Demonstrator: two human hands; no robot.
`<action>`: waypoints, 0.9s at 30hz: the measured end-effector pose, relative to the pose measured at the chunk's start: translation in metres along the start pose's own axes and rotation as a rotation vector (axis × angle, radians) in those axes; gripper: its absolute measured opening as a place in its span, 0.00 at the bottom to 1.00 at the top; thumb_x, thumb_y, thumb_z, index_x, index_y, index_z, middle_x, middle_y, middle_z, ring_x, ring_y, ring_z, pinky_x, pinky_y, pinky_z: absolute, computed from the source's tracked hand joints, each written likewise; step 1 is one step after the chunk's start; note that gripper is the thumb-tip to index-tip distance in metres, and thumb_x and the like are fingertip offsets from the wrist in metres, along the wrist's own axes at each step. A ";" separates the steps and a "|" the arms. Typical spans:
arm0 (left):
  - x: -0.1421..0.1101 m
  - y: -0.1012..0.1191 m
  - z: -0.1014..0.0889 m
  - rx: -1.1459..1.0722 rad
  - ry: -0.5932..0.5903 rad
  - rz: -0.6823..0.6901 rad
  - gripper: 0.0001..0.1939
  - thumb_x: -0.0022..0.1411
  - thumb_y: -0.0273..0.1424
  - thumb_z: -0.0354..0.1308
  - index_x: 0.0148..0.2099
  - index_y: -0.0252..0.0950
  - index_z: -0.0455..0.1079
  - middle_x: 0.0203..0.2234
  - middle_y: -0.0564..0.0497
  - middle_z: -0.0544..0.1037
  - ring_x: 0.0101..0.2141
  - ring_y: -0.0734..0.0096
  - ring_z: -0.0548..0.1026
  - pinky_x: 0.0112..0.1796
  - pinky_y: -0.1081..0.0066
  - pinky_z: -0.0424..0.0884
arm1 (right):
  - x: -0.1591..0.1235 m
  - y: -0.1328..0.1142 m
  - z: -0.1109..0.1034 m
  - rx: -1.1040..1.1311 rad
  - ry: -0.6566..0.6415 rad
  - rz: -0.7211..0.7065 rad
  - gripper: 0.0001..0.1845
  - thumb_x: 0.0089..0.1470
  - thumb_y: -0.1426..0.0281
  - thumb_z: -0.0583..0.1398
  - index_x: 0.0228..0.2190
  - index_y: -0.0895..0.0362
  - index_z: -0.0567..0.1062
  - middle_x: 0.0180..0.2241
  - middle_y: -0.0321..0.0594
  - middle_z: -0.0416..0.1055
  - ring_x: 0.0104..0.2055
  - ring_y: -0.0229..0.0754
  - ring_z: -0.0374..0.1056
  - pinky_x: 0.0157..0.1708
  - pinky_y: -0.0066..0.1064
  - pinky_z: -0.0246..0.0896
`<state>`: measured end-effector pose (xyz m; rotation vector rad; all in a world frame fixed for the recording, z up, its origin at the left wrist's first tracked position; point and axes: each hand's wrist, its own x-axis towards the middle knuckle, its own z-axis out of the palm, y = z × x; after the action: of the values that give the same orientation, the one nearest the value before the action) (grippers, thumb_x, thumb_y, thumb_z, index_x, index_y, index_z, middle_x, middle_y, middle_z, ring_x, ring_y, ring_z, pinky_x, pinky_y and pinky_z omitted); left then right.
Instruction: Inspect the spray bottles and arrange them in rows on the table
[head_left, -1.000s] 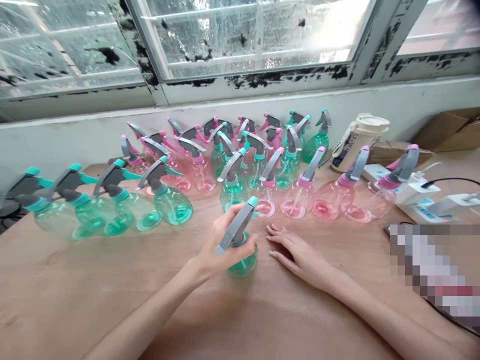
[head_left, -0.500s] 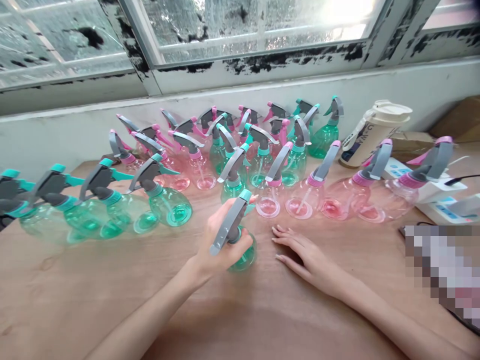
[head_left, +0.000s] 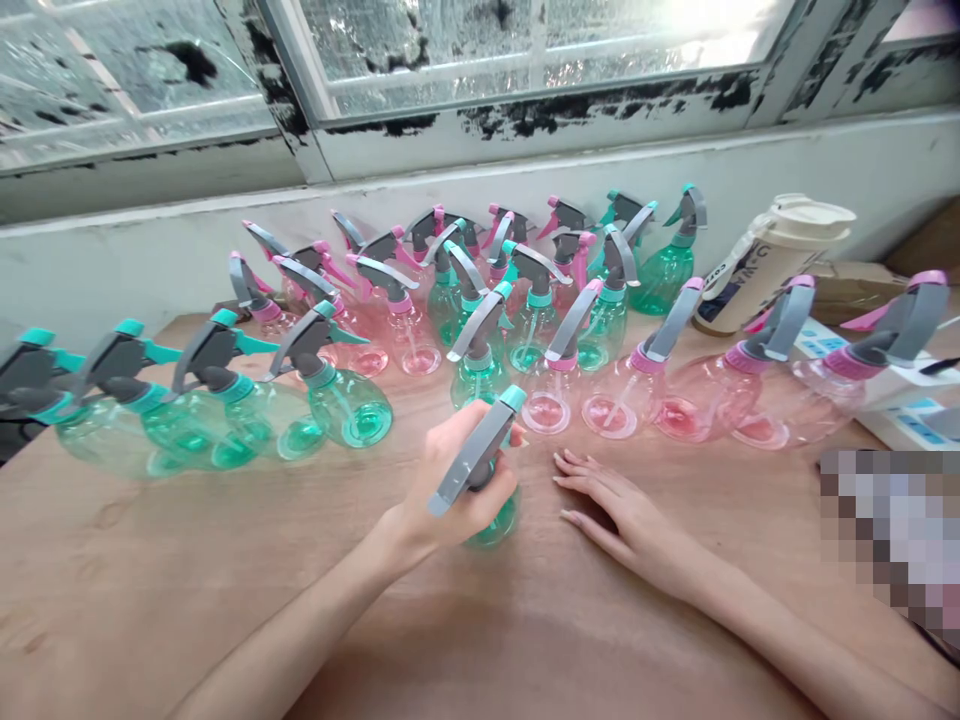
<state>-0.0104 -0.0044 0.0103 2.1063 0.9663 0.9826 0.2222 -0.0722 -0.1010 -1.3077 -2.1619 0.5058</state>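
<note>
My left hand (head_left: 457, 480) is wrapped round the neck of a green spray bottle (head_left: 500, 522) with a grey and teal trigger head. That bottle stands upright at the middle of the wooden table (head_left: 247, 590). My right hand (head_left: 611, 505) rests on the tabletop to the right of it, fingers stretched out and holding nothing. Just beyond my left hand is another green spray bottle (head_left: 480, 380). Pink spray bottles (head_left: 622, 395) stand in a row beyond my right hand.
Several green spray bottles (head_left: 349, 405) line the left side. More pink and green ones crowd toward the wall (head_left: 525, 175). At the back right stand a white-lidded cup (head_left: 776, 260) and a power strip (head_left: 911, 420). A blurred-out item (head_left: 892, 530) lies at the right.
The camera view has shifted, so the things on the right sit further right. My left hand keeps its hold on the green spray bottle. My right hand stays flat on the table.
</note>
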 end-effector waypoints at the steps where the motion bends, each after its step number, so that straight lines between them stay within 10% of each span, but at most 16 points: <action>1: -0.001 0.001 0.000 -0.008 0.005 -0.014 0.09 0.53 0.28 0.53 0.38 0.38 0.70 0.29 0.50 0.77 0.24 0.71 0.74 0.29 0.69 0.74 | 0.000 0.000 0.000 -0.003 -0.002 -0.001 0.19 0.64 0.65 0.55 0.56 0.52 0.68 0.63 0.47 0.62 0.66 0.51 0.56 0.64 0.55 0.54; 27: -0.008 -0.007 0.012 -0.031 0.096 0.002 0.23 0.56 0.25 0.53 0.55 0.43 0.66 0.46 0.48 0.78 0.37 0.67 0.79 0.42 0.65 0.77 | 0.000 0.001 0.000 -0.024 0.008 -0.026 0.19 0.64 0.65 0.55 0.56 0.51 0.67 0.63 0.47 0.63 0.66 0.51 0.57 0.64 0.54 0.55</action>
<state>-0.0068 -0.0101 -0.0044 2.0509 0.9895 1.1018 0.2222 -0.0716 -0.1015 -1.2903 -2.1821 0.4647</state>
